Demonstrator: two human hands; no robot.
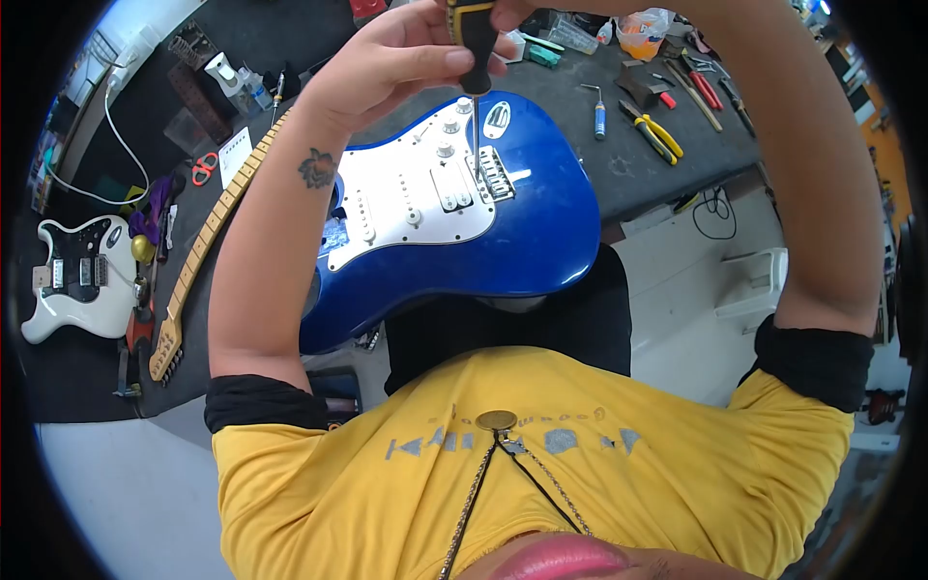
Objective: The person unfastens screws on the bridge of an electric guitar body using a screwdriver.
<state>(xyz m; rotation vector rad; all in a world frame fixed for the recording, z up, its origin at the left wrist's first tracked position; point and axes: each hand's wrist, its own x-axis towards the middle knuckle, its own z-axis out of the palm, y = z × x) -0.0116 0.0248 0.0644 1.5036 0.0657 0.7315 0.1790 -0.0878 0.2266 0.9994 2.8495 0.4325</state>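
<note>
A black and yellow screwdriver (476,43) stands upright, its shaft pointing down to the metal bridge (497,176) of a blue electric guitar body (546,222). My left hand (411,53) is closed around the handle, thumb across its lower part. At the top edge, my right hand (512,12) is mostly cut off; its visible fingers press on the upper handle. The guitar's white pickguard (372,174) carries knobs and pickups. Whether the screwdriver's tip sits in a screw is too small to tell.
A loose maple guitar neck (211,230) lies left of the body. Farther left are a white guitar body (101,298) and red scissors (204,168). At right lie yellow-handled pliers (652,132), a small blue-handled tool (599,116) and red-handled pliers (704,85). A white stool (754,285) stands below.
</note>
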